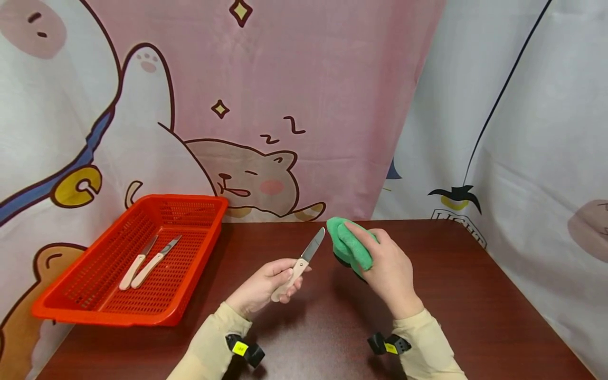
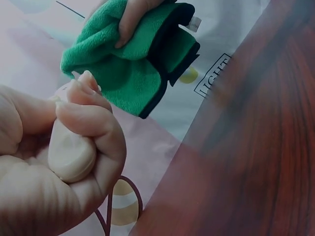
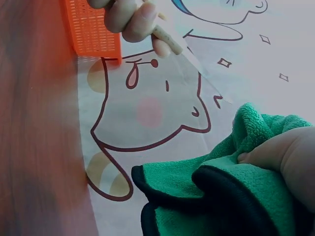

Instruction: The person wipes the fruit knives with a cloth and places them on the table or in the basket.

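My left hand grips a small knife by its cream handle, with the bare blade pointing up and to the right. In the left wrist view the rounded handle end shows inside the curled fingers. To the right, my right hand holds a folded green cloth with black edging. The blade tip is close to the cloth's left side in the head view, and a gap shows between them in the right wrist view. Both hands are above the table.
On the left of the brown table stands a red plastic basket. Two more cream-handled knives lie side by side in it. A printed cartoon curtain hangs right behind the table's back edge.
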A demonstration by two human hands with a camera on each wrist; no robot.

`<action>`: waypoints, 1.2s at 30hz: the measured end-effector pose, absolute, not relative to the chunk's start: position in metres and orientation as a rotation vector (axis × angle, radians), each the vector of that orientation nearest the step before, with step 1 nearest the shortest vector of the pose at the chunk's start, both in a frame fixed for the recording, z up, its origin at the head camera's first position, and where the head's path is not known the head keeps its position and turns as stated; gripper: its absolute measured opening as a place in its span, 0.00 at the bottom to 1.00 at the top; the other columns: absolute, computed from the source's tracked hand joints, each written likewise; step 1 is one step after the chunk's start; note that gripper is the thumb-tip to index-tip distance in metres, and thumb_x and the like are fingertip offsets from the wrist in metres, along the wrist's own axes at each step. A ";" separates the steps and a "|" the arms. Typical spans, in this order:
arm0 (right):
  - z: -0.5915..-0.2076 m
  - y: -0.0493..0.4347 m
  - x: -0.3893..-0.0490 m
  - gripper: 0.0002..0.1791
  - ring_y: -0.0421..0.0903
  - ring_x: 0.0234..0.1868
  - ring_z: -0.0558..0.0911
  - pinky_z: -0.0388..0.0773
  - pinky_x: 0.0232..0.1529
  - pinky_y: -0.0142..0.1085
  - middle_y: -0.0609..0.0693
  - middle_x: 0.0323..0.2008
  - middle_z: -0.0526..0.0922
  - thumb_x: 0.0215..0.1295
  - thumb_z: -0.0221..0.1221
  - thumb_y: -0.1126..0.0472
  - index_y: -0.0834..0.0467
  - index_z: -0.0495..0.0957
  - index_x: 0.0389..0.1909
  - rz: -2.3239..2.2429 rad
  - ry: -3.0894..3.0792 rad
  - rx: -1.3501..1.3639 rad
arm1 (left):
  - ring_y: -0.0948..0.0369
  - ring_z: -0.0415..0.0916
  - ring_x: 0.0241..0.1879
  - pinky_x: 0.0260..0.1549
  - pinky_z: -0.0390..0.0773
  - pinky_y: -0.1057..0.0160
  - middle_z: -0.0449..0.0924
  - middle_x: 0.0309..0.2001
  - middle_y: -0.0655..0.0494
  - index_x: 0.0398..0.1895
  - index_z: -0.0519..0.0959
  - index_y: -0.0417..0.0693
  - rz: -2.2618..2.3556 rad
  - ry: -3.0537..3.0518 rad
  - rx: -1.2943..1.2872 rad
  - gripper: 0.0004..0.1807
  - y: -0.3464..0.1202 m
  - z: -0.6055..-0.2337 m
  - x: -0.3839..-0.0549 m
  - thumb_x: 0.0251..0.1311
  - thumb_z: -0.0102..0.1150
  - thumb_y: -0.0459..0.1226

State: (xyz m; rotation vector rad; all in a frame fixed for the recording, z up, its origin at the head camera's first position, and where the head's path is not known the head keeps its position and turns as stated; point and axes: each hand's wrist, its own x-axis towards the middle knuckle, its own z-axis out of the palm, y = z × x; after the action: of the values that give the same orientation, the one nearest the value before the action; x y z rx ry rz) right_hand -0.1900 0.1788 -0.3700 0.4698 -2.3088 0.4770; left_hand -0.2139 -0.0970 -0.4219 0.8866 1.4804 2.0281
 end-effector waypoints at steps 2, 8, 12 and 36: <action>-0.368 0.180 -0.189 0.46 0.51 0.40 0.81 0.76 0.24 0.45 0.52 0.45 0.78 0.42 0.74 0.68 0.39 0.73 0.65 0.500 -2.300 0.476 | 0.64 0.70 0.29 0.25 0.73 0.71 0.73 0.34 0.51 0.58 0.73 0.33 2.040 1.485 0.875 0.15 -0.099 -0.421 -0.214 0.75 0.42 0.29; -0.365 0.177 -0.184 0.49 0.50 0.40 0.81 0.76 0.26 0.45 0.51 0.46 0.77 0.39 0.77 0.67 0.38 0.72 0.66 0.523 -2.290 0.521 | 0.65 0.69 0.29 0.24 0.72 0.71 0.73 0.34 0.52 0.57 0.75 0.38 2.078 1.460 0.826 0.15 -0.101 -0.420 -0.215 0.75 0.41 0.29; -0.365 0.172 -0.182 0.49 0.50 0.38 0.81 0.77 0.25 0.44 0.51 0.45 0.77 0.39 0.77 0.67 0.38 0.72 0.66 0.519 -2.278 0.583 | 0.65 0.69 0.29 0.24 0.72 0.72 0.73 0.35 0.53 0.58 0.74 0.37 2.093 1.448 0.817 0.15 -0.102 -0.420 -0.216 0.76 0.41 0.30; -0.381 0.142 -0.179 0.44 0.45 0.34 0.80 0.78 0.25 0.40 0.49 0.42 0.77 0.43 0.75 0.65 0.36 0.74 0.64 0.477 -2.255 0.808 | 0.65 0.69 0.27 0.23 0.68 0.73 0.72 0.33 0.52 0.50 0.74 0.45 2.092 1.384 0.810 0.12 -0.099 -0.418 -0.213 0.77 0.38 0.31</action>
State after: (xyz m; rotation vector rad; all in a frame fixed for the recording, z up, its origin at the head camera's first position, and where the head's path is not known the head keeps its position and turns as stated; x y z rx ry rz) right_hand -0.1794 0.1418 -0.3813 0.8084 -2.2548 0.4769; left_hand -0.2127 -0.0986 -0.4181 0.8099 1.3843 2.0919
